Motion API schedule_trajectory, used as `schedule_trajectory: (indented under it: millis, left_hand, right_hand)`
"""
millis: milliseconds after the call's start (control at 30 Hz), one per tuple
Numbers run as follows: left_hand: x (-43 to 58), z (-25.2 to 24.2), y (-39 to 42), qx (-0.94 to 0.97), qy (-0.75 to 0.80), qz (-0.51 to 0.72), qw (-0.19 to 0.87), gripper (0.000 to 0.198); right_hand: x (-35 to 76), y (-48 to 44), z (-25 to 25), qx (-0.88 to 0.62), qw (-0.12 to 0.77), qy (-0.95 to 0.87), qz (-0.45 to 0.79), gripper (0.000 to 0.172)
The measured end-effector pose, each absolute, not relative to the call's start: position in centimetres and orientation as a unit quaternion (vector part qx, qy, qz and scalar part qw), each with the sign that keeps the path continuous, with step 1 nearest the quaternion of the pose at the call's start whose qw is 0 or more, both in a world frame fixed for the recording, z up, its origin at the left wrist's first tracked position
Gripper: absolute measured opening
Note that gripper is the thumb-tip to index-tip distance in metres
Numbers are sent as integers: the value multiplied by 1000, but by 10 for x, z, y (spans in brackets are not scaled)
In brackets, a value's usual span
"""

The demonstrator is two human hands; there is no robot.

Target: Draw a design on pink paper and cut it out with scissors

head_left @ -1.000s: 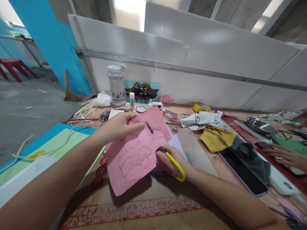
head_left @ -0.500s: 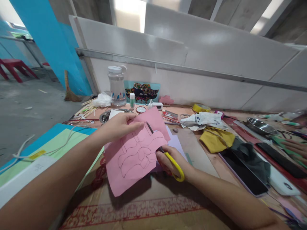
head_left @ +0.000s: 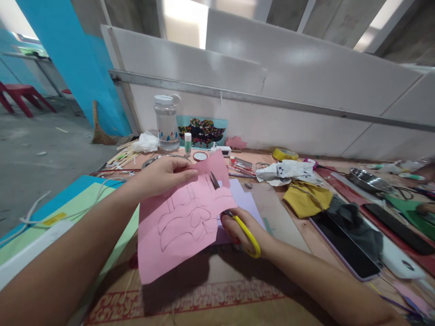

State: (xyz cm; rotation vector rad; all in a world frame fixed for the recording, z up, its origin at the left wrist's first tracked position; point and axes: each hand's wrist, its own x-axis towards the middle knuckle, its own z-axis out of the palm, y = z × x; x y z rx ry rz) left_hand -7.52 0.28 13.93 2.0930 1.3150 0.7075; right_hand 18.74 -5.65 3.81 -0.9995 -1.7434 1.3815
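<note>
My left hand [head_left: 170,175] pinches the top edge of a pink paper sheet [head_left: 183,235], thumb in front and fingers behind. Dark curved outlines are drawn on the sheet. My right hand [head_left: 243,228] is closed round the yellow-handled scissors [head_left: 249,236]. Their dark blades reach through a cut in the paper's right side, with one blade tip showing above the sheet near the drawn lines. A lilac paper sheet [head_left: 246,199] lies partly hidden beneath on the cardboard [head_left: 204,303].
Behind the paper stand a water bottle [head_left: 167,122] and a glue stick [head_left: 188,143]. To the right lie a yellow cloth [head_left: 307,198], a phone [head_left: 343,246] and a metal bowl [head_left: 369,179]. Another person's hand [head_left: 426,208] shows at the right edge.
The pink paper has shifted left and tilted, held by my left hand, which also moved slightly left. More of the scissors' blades shows, and a small gap has appeared beside them.
</note>
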Motion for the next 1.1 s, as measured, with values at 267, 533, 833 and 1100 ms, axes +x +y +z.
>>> schedule_trajectory:
  millis: [267, 533, 833, 1100]
  left_hand:
    - [-78, 139, -1, 785, 481, 222, 320, 43]
    - [-73, 140, -5, 779, 488, 205, 336, 41]
    - [-69, 141, -7, 768, 500, 199, 347, 40]
    - [-70, 137, -5, 760, 509, 193, 355, 44]
  right_hand:
    - [187, -55, 39, -335, 356, -691, 532, 38]
    - [187, -54, 41, -346, 349, -683, 541, 26]
    - [188, -52, 39, -327, 341, -701, 534, 33]
    - [191, -50, 36, -333, 339, -707, 524, 37]
